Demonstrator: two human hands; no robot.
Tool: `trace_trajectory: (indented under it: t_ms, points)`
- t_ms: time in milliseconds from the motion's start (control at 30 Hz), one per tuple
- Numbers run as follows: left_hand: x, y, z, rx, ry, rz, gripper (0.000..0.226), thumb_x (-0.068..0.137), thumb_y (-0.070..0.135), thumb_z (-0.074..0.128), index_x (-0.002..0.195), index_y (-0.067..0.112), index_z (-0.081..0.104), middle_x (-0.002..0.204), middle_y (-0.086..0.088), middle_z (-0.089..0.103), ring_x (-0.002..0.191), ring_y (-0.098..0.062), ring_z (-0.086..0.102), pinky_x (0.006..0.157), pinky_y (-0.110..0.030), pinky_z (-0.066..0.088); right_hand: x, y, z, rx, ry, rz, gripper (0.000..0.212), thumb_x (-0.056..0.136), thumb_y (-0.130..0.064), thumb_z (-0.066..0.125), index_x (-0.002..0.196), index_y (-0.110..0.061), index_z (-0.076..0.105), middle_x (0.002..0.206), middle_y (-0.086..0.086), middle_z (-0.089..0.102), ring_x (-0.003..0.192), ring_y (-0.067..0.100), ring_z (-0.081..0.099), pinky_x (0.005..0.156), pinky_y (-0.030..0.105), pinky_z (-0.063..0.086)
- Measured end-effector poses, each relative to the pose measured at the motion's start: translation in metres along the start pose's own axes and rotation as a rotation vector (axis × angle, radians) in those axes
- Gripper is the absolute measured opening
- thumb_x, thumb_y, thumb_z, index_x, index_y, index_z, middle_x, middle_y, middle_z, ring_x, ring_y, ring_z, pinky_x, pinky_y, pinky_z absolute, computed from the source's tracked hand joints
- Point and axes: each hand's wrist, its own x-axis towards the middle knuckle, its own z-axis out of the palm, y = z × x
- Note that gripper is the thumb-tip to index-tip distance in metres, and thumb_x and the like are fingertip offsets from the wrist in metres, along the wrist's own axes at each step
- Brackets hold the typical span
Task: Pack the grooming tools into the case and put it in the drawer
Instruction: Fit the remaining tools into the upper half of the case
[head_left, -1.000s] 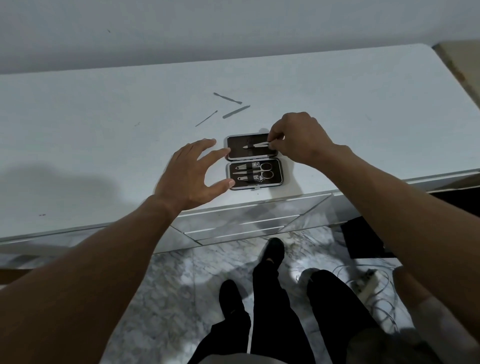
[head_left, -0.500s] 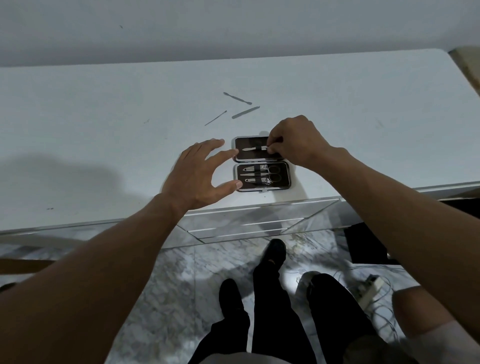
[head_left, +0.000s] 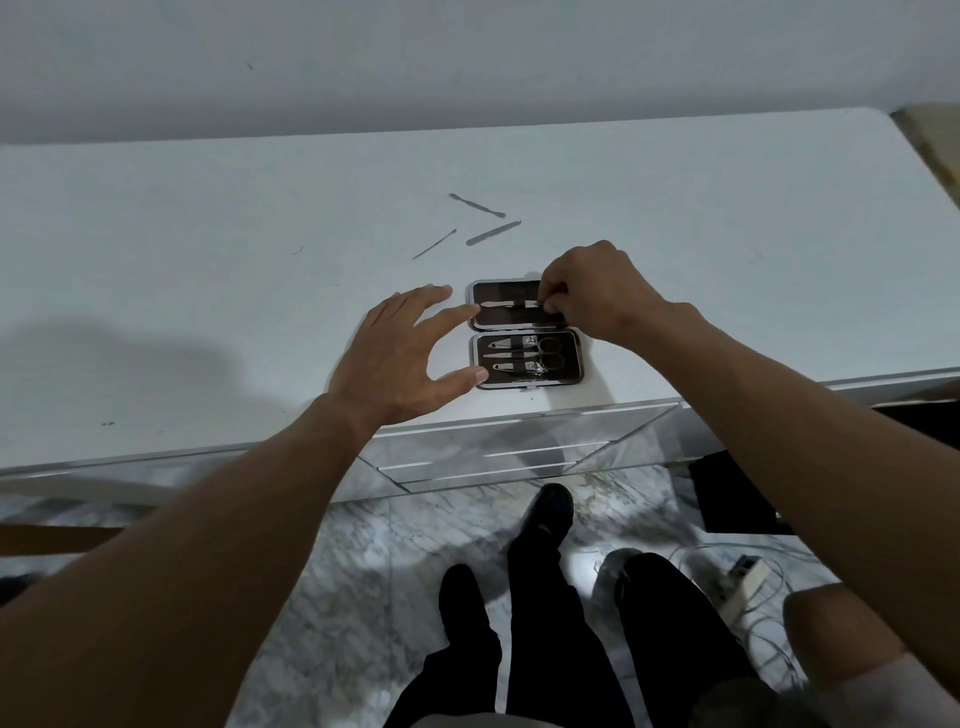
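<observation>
A white desk (head_left: 208, 322) carries an open dark case (head_left: 524, 335) near its front edge. Farther back lie three loose slim metal tools (head_left: 478, 204) (head_left: 492, 233) (head_left: 434, 244), close together but apart.

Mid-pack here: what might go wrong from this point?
1. The case lies open near the counter's front edge; a nudge from the left hand might tip it off.
2. The tool pinched by the right hand may sit loosely under its strap.
3. Three loose tools could get forgotten.
</observation>
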Motion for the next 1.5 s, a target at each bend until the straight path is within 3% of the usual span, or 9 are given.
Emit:
trace_trajectory:
  t_ms: [600,833,1133,1267,1500]
  points:
    - [0.001,0.0,-0.001,-0.006,-0.011,-0.01,0.068,0.083,0.071,0.045,0.142,0.036,0.042,0.15,0.001,0.041,0.139,-0.019,0.035,0.113,-0.043,0.031,0.004,-0.001,0.002,0.035,-0.016,-0.023,0.017,0.082,-0.006,0.063,0.091,-0.013,0.076,0.087,0.01,0.073,0.077,0.022,0.06,0.07,0.024,0.043]
    - [0.001,0.001,-0.002,-0.023,-0.016,-0.024,0.066,0.086,0.069,0.043,0.143,0.035,0.042,0.15,0.002,0.041,0.14,-0.018,0.035,0.113,-0.042,0.03,0.005,-0.005,-0.013,0.04,-0.048,-0.069,0.014,0.083,-0.013,0.069,0.094,-0.011,0.077,0.09,0.009,0.074,0.087,0.025,0.065,0.08,0.031,0.052]
    - [0.003,0.0,-0.004,-0.037,-0.018,-0.038,0.065,0.085,0.067,0.046,0.141,0.035,0.045,0.148,0.003,0.043,0.138,-0.017,0.037,0.111,-0.042,0.033,0.048,-0.009,-0.013,0.021,0.044,-0.06,0.013,0.086,-0.012,0.063,0.092,-0.01,0.074,0.094,0.011,0.074,0.089,0.029,0.066,0.078,0.03,0.049]
    - [0.004,0.0,-0.005,-0.037,-0.026,-0.046,0.065,0.084,0.067,0.049,0.141,0.035,0.044,0.148,0.004,0.042,0.139,-0.017,0.036,0.111,-0.043,0.033,0.075,-0.016,-0.01,-0.025,0.031,-0.081,0.014,0.086,-0.012,0.062,0.093,-0.012,0.073,0.095,0.014,0.072,0.088,0.033,0.065,0.072,0.029,0.045]
    - [0.005,0.003,-0.006,-0.032,-0.023,-0.052,0.065,0.082,0.064,0.055,0.14,0.035,0.046,0.147,0.006,0.043,0.138,-0.015,0.037,0.111,-0.038,0.032,0.107,-0.027,-0.013,-0.098,-0.051,-0.127,0.017,0.082,-0.007,0.063,0.095,-0.012,0.073,0.1,0.015,0.071,0.092,0.034,0.066,0.078,0.034,0.053]
